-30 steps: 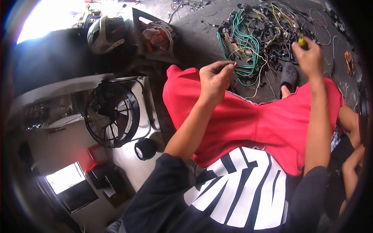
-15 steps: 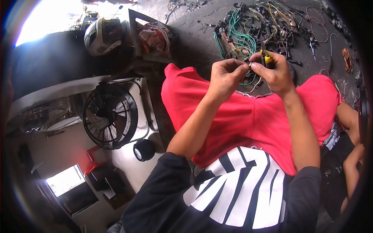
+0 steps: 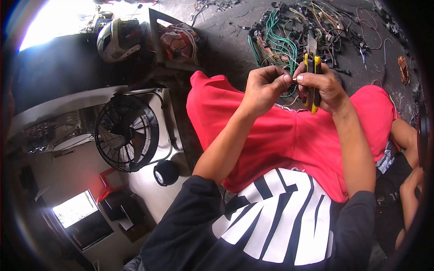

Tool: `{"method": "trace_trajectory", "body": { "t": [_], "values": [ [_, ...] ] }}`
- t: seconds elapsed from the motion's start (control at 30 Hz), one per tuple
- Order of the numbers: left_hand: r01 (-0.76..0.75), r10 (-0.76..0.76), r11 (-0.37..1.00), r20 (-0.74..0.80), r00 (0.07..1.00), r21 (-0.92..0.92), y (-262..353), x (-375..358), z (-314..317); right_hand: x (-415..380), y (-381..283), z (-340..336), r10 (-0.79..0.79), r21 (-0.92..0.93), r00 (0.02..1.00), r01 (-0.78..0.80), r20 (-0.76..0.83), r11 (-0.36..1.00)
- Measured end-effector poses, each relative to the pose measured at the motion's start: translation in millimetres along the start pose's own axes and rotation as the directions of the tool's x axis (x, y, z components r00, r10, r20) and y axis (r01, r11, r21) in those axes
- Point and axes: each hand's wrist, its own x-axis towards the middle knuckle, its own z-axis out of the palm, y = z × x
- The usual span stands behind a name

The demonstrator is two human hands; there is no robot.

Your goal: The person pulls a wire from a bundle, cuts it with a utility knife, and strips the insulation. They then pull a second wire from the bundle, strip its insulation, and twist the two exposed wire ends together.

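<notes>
Both my hands are raised over my lap, fingertips nearly meeting. My left hand (image 3: 267,90) is closed, thumb and forefinger pinching the end of a thin pale wire (image 3: 294,80). My right hand (image 3: 326,88) pinches the same wire between thumb and forefinger. Against its palm and fingers it also keeps pliers (image 3: 312,74) with yellow-and-black handles, their metal tip pointing away from me. A part of the wire hangs below the fingers. Just beyond the hands lies a heap of wiring harness (image 3: 282,38) with green wires and dark connectors.
Red fabric (image 3: 253,140) covers my lap. A black fan (image 3: 127,133), a round black lamp (image 3: 166,173), and a helmet (image 3: 120,40) are to the left. A copper-coloured wire bundle (image 3: 403,70) lies on the floor at right. Another person's arm (image 3: 410,198) shows at the right edge.
The pliers have swung round in my right hand, so their handles now show upright along the fingers. Both hands still pinch the wire in nearly the same place.
</notes>
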Motion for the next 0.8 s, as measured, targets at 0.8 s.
{"method": "trace_trajectory", "body": {
  "t": [0.8],
  "values": [
    [0.011,-0.019,0.96,-0.027,0.999,-0.28,3,3,-7,2,8,7,-0.656,-0.977,0.753,0.173,0.051,0.123]
  ]
}}
